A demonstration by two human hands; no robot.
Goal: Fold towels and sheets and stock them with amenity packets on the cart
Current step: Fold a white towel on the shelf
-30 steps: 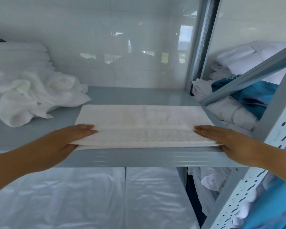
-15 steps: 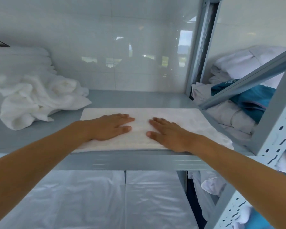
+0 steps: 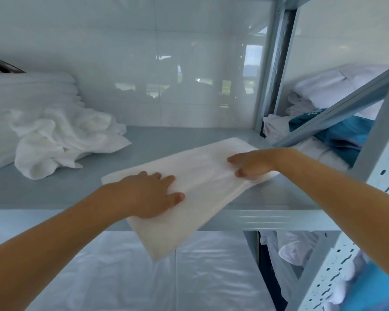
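Folded towel (image 3: 202, 176) askew over shelf (image 3: 54, 189) edge; left hand (image 3: 148, 194) flat atop, right hand (image 3: 252, 162) fingers pinching far end.

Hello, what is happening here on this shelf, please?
A person is handling a folded white towel on a grey metal shelf. The left hand presses its near end, and the right hand holds its far end. The towel lies at an angle, one corner hanging over the shelf's front edge. A crumpled white towel waits at the left.
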